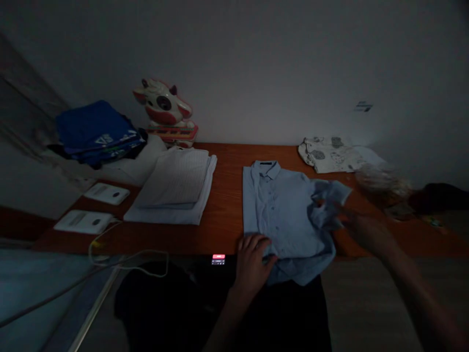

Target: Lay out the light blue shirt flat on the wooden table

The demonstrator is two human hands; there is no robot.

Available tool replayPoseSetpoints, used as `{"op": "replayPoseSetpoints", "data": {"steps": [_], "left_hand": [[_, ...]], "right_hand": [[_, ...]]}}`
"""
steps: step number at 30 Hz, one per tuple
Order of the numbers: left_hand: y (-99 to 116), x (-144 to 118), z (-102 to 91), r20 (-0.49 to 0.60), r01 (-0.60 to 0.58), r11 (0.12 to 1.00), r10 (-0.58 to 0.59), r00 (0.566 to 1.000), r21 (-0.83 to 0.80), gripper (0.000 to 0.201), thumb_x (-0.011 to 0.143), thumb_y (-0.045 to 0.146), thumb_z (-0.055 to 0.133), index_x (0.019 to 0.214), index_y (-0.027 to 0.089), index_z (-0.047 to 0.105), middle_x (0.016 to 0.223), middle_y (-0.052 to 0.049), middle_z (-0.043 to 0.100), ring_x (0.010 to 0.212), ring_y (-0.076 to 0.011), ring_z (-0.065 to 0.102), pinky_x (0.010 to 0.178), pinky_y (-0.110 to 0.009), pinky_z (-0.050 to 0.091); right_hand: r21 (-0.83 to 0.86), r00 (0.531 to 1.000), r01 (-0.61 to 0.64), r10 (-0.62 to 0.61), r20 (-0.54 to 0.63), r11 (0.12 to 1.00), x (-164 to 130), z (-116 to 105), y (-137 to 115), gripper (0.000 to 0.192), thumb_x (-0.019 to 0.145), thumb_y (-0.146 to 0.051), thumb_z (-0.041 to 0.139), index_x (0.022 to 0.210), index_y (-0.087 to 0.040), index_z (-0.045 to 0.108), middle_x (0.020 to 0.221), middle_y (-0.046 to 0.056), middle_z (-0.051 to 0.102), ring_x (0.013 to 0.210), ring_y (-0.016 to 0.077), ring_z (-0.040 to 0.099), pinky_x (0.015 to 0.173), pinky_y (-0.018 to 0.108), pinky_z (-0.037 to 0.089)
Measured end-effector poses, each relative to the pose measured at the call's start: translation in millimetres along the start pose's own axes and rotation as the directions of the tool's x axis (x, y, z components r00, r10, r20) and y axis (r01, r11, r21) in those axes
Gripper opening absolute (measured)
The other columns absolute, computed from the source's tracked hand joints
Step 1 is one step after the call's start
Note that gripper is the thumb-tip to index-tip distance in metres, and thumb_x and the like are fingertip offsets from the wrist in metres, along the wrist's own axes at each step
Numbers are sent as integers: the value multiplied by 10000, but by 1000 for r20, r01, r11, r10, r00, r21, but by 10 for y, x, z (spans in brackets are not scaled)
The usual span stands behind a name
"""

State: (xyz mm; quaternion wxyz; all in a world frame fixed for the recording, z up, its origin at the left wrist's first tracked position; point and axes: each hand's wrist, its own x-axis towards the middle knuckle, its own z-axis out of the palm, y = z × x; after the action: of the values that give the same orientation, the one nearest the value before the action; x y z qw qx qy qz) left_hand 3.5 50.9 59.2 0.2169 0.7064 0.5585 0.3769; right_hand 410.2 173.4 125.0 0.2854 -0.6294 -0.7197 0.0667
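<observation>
A light blue button-up shirt point(289, 210) lies front side up on the wooden table, its collar away from me and its hem hanging over the near edge. On its left side the fabric is folded inward in a straight edge. My left hand point(252, 254) rests on the lower left part, fingers lying on the cloth and thumb apart. At the shirt's right side, my right hand point(351, 222) is smeared by motion and has hold of the bunched, lifted sleeve point(330, 195). Its fingertips are partly hidden by the cloth.
Folded pale clothes point(176, 181) lie left on the table point(227, 195), near two white devices point(106, 193) with a cable. Behind are blue clothes point(98, 129) and a cow-shaped toy keyboard point(164, 110). A patterned white garment point(330, 155) and a clear plastic bag point(384, 181) lie right.
</observation>
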Motion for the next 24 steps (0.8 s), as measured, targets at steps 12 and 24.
{"op": "replayPoseSetpoints", "data": {"steps": [12, 24], "left_hand": [[-356, 22, -313, -35, 23, 998, -25, 999, -64, 135, 1056, 219, 685, 1032, 219, 818, 1043, -49, 760, 1056, -228, 637, 962, -402, 495], [-14, -772, -29, -45, 71, 989, -77, 996, -131, 319, 1098, 299, 582, 810, 213, 686, 800, -20, 697, 811, -177, 644, 770, -326, 459]], "right_hand": [[-359, 970, 188, -115, 214, 914, -948, 1090, -169, 878, 1048, -763, 476, 1786, -333, 273, 1868, 78, 59, 1718, 449, 54, 1315, 778, 155], [-108, 965, 261, -259, 32, 959, -1669, 970, -422, 248, 1066, -381, 613, 1206, -222, 743, 1177, 144, 755, 1134, 316, 718, 1034, 532, 589]]}}
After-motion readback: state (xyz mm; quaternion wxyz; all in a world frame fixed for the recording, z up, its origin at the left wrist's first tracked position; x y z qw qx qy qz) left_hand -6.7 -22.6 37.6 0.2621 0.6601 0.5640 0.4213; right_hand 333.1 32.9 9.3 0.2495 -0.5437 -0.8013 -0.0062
